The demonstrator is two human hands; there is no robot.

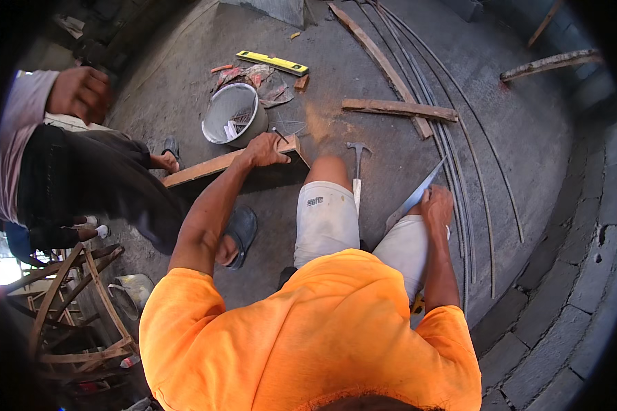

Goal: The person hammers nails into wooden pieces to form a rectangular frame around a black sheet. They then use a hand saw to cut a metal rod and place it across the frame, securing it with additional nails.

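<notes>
A wooden plank (209,166) is being held at the person's front left, just beside the left knee, its narrow edge turned upward. Near its right end it is being clasped by the left hand (266,149), the fingers curled closed over that edge. Stiff, fairly heavy handling is being suggested by its length and thickness; little slipping is being expected from the bare wood, though splinters are being risked. A sound hold is being offered by the edge near the end — better balance would be given by another grip farther along. By the closed right hand (437,205), a metal blade (416,197), seemingly a handsaw's, is being held over the right thigh; which part is being gripped cannot be told. Farther out, a hammer (358,164) is being kept between the legs, and the plank is being neighboured by a bucket (255,123).
</notes>
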